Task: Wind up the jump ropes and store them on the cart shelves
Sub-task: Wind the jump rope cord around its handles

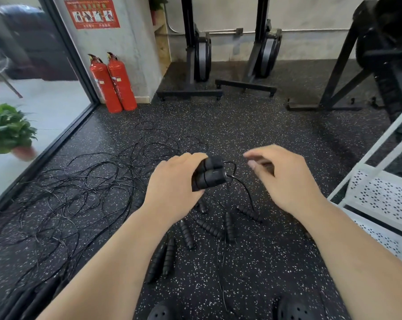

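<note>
While the left hand (174, 181) clenches two black handles (208, 175) side by side at mid-frame, their thin cord (244, 188) trails down to the floor (276, 125). The right hand (285, 179), blurred, hovers just right of the handles with fingers stretched toward them; whether it pinches anything cannot be told. More ropes (80, 188) lie tangled at left, loose grips (210, 227) below the hands, the white cart (380, 197) at the right edge.

Speckled black rubber floor (241, 125) under tangled black ropes (80, 188), loose ribbed handles (209, 227), two red extinguishers (121, 86)
</note>
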